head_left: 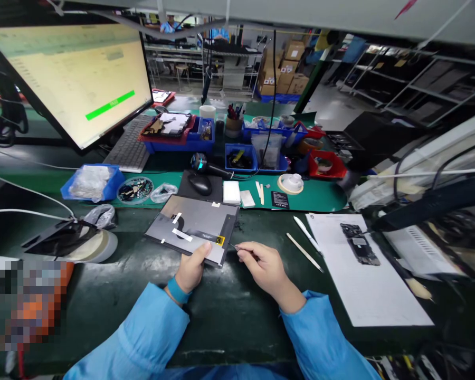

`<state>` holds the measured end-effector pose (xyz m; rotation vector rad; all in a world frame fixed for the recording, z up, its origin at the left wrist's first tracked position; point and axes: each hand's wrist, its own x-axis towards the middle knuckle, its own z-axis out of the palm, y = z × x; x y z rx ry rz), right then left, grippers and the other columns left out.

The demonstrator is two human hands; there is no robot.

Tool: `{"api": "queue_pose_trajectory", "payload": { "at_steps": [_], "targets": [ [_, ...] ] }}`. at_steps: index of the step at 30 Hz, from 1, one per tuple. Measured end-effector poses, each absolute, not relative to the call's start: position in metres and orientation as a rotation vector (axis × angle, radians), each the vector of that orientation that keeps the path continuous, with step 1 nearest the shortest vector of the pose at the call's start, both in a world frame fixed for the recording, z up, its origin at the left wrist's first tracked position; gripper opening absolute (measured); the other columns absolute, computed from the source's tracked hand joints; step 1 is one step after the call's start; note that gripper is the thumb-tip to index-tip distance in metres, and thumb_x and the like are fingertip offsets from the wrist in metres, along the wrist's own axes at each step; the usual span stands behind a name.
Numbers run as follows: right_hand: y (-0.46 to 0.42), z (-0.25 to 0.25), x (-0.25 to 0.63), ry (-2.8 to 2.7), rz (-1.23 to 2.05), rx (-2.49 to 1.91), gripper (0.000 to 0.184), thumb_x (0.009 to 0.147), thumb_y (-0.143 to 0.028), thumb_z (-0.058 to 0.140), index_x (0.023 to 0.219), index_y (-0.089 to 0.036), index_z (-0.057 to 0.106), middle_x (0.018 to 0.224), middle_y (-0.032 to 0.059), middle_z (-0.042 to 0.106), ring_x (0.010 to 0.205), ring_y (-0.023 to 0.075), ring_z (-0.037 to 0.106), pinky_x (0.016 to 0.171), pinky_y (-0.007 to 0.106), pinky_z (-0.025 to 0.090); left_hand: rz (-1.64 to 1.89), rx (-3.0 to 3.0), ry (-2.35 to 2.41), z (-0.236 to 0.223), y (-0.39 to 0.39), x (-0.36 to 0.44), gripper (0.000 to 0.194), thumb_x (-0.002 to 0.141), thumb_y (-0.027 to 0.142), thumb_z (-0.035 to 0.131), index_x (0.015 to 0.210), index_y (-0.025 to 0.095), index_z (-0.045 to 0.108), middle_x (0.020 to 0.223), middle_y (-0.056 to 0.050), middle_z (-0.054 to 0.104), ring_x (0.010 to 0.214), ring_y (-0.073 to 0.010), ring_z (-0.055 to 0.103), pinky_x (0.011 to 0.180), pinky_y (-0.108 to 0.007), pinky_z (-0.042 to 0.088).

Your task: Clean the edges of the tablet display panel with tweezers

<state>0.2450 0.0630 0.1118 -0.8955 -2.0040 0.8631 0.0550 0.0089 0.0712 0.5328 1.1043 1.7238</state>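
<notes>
A grey flat panel (196, 221) with white tape strips and a small yellow tag lies on the dark green bench. My left hand (192, 270) grips its near edge, thumb on top. My right hand (264, 266) is closed in a pinch on thin metal tweezers (237, 246), whose tip points at the panel's right near corner by the yellow tag. Both arms wear blue sleeves.
A monitor (75, 79) and keyboard (130, 148) stand at the left. Blue bins (91, 182) and a red bin (326, 164), a mouse (200, 183) and a scanner sit behind. A white sheet (364, 285) with a circuit board (359, 244) lies right, with white sticks (304, 252) beside it.
</notes>
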Motion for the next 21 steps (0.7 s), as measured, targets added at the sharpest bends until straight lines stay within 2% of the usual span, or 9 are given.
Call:
{"api": "queue_pose_trajectory", "payload": {
  "at_steps": [3, 5, 8, 11, 13, 14, 16, 18, 21],
  "targets": [
    [0.063, 0.111, 0.244, -1.969, 0.892, -0.935, 0.013, 0.091, -0.031, 0.07, 0.098, -0.021, 0.074, 0.079, 0.0037, 0.075, 0.067, 0.0168, 0.07, 0.063, 0.026, 0.056, 1.733, 0.505, 1.13, 0.075, 0.009, 0.056, 0.04, 0.071, 0.044, 0.084, 0.095, 0.014, 0.073, 0.095, -0.005, 0.074, 0.092, -0.0203, 0.066, 0.092, -0.032, 0.053],
    [0.063, 0.113, 0.244, -2.015, 0.839, -0.904, 0.011, 0.093, -0.029, 0.068, 0.096, -0.021, 0.075, 0.082, 0.0046, 0.075, 0.072, 0.0176, 0.07, 0.066, 0.027, 0.056, 1.737, 0.491, 1.126, 0.075, 0.01, 0.056, 0.039, 0.07, 0.043, 0.085, 0.095, 0.015, 0.073, 0.094, -0.004, 0.073, 0.095, -0.0206, 0.066, 0.095, -0.032, 0.052],
    [0.064, 0.117, 0.244, -2.07, 0.78, -0.841, 0.018, 0.098, -0.027, 0.059, 0.095, -0.022, 0.076, 0.083, 0.0052, 0.074, 0.074, 0.0177, 0.07, 0.068, 0.027, 0.056, 1.734, 0.495, 1.106, 0.072, 0.01, 0.054, 0.037, 0.072, 0.043, 0.085, 0.094, 0.015, 0.074, 0.096, -0.004, 0.073, 0.093, -0.019, 0.065, 0.094, -0.031, 0.051],
    [0.062, 0.115, 0.245, -2.052, 0.825, -0.866, 0.019, 0.098, -0.03, 0.059, 0.098, -0.021, 0.075, 0.074, 0.0032, 0.073, 0.066, 0.0169, 0.07, 0.064, 0.026, 0.056, 1.731, 0.498, 1.122, 0.067, 0.008, 0.053, 0.038, 0.072, 0.045, 0.085, 0.093, 0.014, 0.075, 0.094, -0.005, 0.073, 0.088, -0.0186, 0.064, 0.089, -0.031, 0.052],
    [0.06, 0.113, 0.244, -1.996, 0.876, -0.897, 0.019, 0.094, -0.035, 0.066, 0.102, -0.02, 0.074, 0.069, 0.0012, 0.072, 0.058, 0.0164, 0.069, 0.055, 0.024, 0.055, 1.712, 0.504, 1.136, 0.064, 0.007, 0.054, 0.04, 0.072, 0.047, 0.084, 0.091, 0.013, 0.076, 0.092, -0.006, 0.073, 0.086, -0.0199, 0.064, 0.088, -0.033, 0.052],
    [0.06, 0.112, 0.243, -1.991, 0.879, -0.897, 0.018, 0.093, -0.037, 0.067, 0.098, -0.021, 0.074, 0.068, 0.0009, 0.071, 0.056, 0.0165, 0.068, 0.053, 0.023, 0.055, 1.704, 0.496, 1.122, 0.063, 0.007, 0.054, 0.041, 0.073, 0.049, 0.084, 0.091, 0.013, 0.076, 0.092, -0.006, 0.073, 0.086, -0.0203, 0.064, 0.087, -0.033, 0.052],
    [0.062, 0.112, 0.242, -1.998, 0.819, -0.86, 0.019, 0.094, -0.039, 0.066, 0.09, -0.022, 0.076, 0.075, 0.0034, 0.075, 0.061, 0.0184, 0.071, 0.058, 0.025, 0.058, 1.695, 0.472, 1.096, 0.062, 0.008, 0.055, 0.044, 0.071, 0.05, 0.085, 0.093, 0.013, 0.076, 0.093, -0.007, 0.073, 0.086, -0.021, 0.064, 0.088, -0.034, 0.052],
    [0.064, 0.113, 0.241, -2.013, 0.77, -0.797, 0.022, 0.096, -0.04, 0.063, 0.091, -0.024, 0.077, 0.08, 0.0055, 0.076, 0.066, 0.0204, 0.072, 0.061, 0.027, 0.059, 1.733, 0.431, 1.063, 0.063, 0.009, 0.055, 0.047, 0.066, 0.049, 0.089, 0.095, 0.014, 0.076, 0.098, -0.008, 0.074, 0.093, -0.0229, 0.065, 0.093, -0.035, 0.05],
    [0.065, 0.115, 0.241, -2.03, 0.762, -0.753, 0.028, 0.1, -0.041, 0.057, 0.092, -0.024, 0.078, 0.079, 0.0068, 0.075, 0.069, 0.0218, 0.073, 0.063, 0.028, 0.06, 1.749, 0.46, 1.047, 0.065, 0.009, 0.055, 0.046, 0.068, 0.048, 0.088, 0.097, 0.014, 0.076, 0.105, -0.008, 0.074, 0.099, -0.0236, 0.064, 0.096, -0.035, 0.049]
  ]
}}
